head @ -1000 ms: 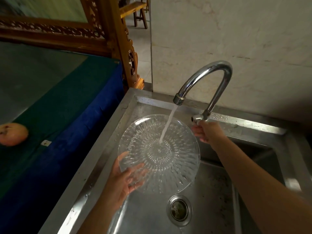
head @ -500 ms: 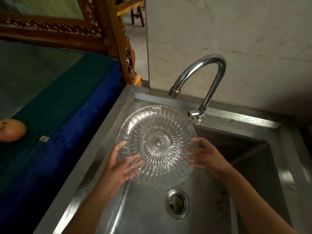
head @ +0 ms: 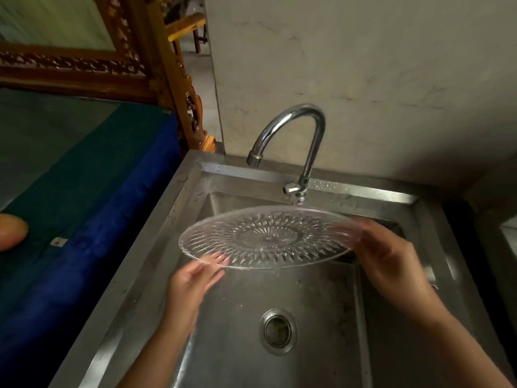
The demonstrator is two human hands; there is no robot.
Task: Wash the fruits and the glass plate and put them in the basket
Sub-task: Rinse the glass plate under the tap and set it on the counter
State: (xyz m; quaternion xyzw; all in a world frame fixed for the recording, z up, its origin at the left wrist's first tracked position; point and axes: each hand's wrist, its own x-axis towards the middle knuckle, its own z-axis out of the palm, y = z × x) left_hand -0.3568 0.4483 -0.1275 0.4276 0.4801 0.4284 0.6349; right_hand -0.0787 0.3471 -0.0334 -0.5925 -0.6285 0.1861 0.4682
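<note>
Glass plate [head: 265,238], wet, likely slippery and breakable, hangs nearly flat over the sink [head: 414,317], right hand [head: 386,259] clamped on its rim, left hand [head: 195,278] open beneath the near edge.

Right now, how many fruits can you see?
1: a fruit lies on the green cloth, cut off at the left edge. Others may be out of view.

Water stream gone; right hand [head: 391,264] off tap handle [head: 291,189], now gripping glass plate [head: 265,236] at right rim; plate tipped from near-upright to near-flat; left hand [head: 193,284] now at near rim.
</note>
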